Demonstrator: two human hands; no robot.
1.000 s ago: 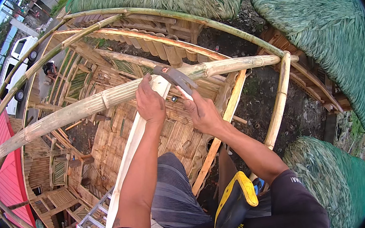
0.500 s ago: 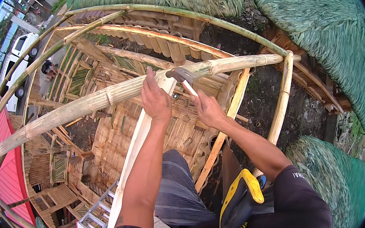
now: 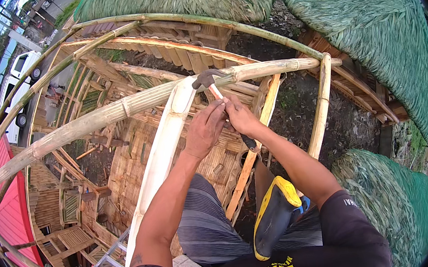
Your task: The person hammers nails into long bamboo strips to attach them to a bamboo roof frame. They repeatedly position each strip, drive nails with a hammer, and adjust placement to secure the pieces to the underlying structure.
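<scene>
A claw hammer [image 3: 207, 77] is in my right hand [image 3: 242, 116], its dark head up against the thick bamboo pole [image 3: 146, 100] and its grip pointing down toward me. My left hand [image 3: 206, 129] meets the right one at the hammer's handle, fingers together and bent. What its fingertips pinch, if anything, is hidden between the two hands. Left of my hands a pale split-bamboo strip [image 3: 163, 134] runs from under the pole down past my left arm.
A yellow-and-black handled tool [image 3: 276, 214] hangs at my waist. A ladder [image 3: 111, 266] stands lower left. Below lies a slatted bamboo floor [image 3: 132, 159]. More bamboo poles [image 3: 321, 104] frame the right side; thatched roofs [image 3: 368, 40] rise beyond. A red roof [image 3: 12, 211] is at left.
My left hand has left the pole and strip and come over to my right hand. The hammer has shifted slightly left, with its head now over the pole.
</scene>
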